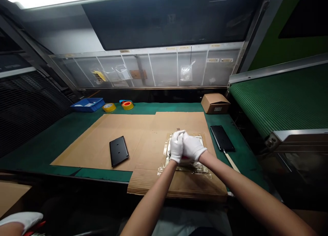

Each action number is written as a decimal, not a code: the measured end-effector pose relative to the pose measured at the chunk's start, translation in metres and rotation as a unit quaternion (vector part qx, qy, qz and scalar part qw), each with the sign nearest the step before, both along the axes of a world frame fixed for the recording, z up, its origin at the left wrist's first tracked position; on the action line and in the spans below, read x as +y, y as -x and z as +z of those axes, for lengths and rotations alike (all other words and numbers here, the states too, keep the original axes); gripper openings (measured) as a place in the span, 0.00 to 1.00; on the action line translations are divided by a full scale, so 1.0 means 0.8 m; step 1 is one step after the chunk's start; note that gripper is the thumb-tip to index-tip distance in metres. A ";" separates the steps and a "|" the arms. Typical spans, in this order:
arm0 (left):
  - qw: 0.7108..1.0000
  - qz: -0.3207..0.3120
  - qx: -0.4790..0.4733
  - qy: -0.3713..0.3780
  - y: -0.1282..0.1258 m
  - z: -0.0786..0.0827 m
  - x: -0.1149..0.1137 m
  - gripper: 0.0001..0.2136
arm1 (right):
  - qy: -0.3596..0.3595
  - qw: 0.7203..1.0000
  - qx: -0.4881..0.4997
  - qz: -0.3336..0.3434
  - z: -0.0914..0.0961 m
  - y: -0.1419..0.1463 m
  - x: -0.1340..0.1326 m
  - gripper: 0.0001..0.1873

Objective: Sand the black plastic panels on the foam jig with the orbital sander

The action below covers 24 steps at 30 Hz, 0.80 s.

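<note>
My left hand (176, 147) and my right hand (192, 147), both in white gloves, are clasped together above a flat packet of clear plastic and silvery foil (185, 167). A small red bit shows under the hands, and whatever lies between them is hidden. The packet rests on a cardboard sheet (133, 143). A black rectangular panel (119, 151) lies on the cardboard to my left. To my right, a black slab-like device (222, 138) lies on the green mat, with a pale-handled tool (232, 162) beside it.
A green work mat (84, 126) carries a blue tray (87, 104), yellow and orange tape rolls (109, 107) (127, 105), and a small cardboard box (215, 103). A green belt conveyor (279, 99) runs along the right. Another person's gloved hand (20, 220) shows at lower left.
</note>
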State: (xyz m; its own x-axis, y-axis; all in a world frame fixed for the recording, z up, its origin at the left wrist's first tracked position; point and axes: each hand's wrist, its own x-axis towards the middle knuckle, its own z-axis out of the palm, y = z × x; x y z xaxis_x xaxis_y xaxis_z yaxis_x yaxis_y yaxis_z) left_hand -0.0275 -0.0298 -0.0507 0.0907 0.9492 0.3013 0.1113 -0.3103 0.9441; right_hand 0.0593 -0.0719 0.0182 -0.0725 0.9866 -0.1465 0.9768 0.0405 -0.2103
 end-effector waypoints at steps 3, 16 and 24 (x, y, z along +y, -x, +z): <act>1.000 -0.010 -0.005 0.020 -0.005 0.006 0.009 0.11 | -0.019 0.998 0.018 -0.055 -0.001 -0.002 0.006 0.24; 0.998 0.053 -0.025 0.038 0.023 0.006 -0.005 0.11 | -0.024 0.999 -0.005 0.033 -0.013 0.024 0.010 0.25; 0.995 0.096 -0.019 -0.025 -0.020 0.003 -0.107 0.11 | -0.025 0.997 -0.034 0.065 -0.045 -0.030 -0.073 0.22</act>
State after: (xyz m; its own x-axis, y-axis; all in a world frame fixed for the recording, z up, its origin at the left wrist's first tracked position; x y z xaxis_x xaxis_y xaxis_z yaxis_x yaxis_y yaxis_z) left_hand -0.0114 -0.1152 -0.0479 -0.1040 0.9314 0.3489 0.1373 -0.3340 0.9325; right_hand 0.0829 -0.1307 -0.0179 -0.1913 0.9758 -0.1061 0.9747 0.1761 -0.1379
